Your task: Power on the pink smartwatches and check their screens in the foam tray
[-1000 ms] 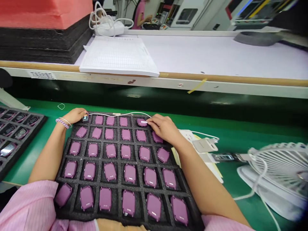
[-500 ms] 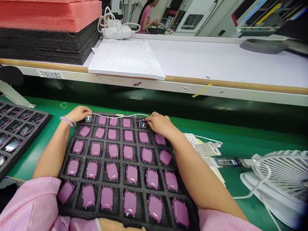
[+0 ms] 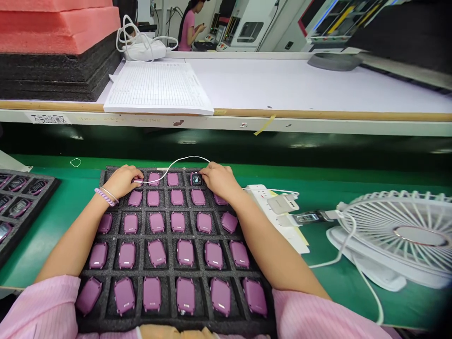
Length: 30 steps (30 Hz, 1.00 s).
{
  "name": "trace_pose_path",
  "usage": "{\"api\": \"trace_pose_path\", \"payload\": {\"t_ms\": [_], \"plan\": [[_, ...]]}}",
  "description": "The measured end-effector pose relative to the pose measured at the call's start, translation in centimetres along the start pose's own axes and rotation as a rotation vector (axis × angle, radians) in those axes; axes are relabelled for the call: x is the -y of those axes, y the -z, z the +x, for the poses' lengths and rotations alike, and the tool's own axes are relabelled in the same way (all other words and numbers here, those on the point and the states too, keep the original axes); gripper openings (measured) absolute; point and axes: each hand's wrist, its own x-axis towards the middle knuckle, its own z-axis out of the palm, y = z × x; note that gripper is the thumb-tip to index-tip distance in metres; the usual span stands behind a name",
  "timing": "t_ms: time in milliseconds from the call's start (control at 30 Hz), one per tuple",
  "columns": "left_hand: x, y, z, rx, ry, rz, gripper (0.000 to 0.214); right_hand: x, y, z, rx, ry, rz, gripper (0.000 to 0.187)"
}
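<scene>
A black foam tray [image 3: 165, 275] holds rows of purple smartwatch bodies [image 3: 185, 252], most lying back up. In the back row, my left hand [image 3: 122, 182] is closed in a pinch on one end of a white cable [image 3: 187, 157], against a purple watch [image 3: 139, 180]. The cable arches over to my right hand [image 3: 221, 180], whose fingers are closed at the right edge of a watch with a lit screen [image 3: 196, 179]. What the right fingertips grip is partly hidden, but the cable runs into them.
Another foam tray of dark-screened watches [image 3: 21, 205] lies left. To the right are a power strip [image 3: 259, 193], a charger [image 3: 282, 203] and a white fan [image 3: 399, 230]. A paper stack [image 3: 158, 87] and red and black foam [image 3: 60, 28] sit on the shelf. A person in pink [image 3: 189, 26] sits beyond.
My left hand has moved from the lit watch at the back-left corner to the neighbouring watch on its right, bringing the cable end. The cable now arches higher. The whole view has shifted.
</scene>
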Motion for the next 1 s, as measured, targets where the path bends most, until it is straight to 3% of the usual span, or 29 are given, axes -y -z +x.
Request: {"api": "trace_pose_path", "payload": {"t_ms": [200, 367, 467, 733, 1000], "plan": [[-0.9, 0.5, -0.2, 0.033, -0.023, 0.347, 0.04, 0.3, 0.1, -0.1, -0.013, -0.014, -0.005, 0.034], [0.5, 0.0, 0.5, -0.093, 0.098, 0.026, 0.042, 0.3, -0.1, 0.0, -0.022, -0.022, -0.004, 0.034], [1.6, -0.4, 1.0, -0.101, 0.131, -0.104, 0.051, 0.2, -0.3, 0.0, -0.03, -0.02, 0.005, 0.034], [3.1, -1.3, 1.3, -0.052, 0.105, -0.215, 0.069, -0.1, -0.8, 0.2, -0.061, -0.013, 0.037, 0.035], [3.9, -1.8, 1.5, -0.051, 0.094, -0.223, 0.065, 0.0, -1.0, 0.1, -0.123, -0.044, 0.044, 0.033]]}}
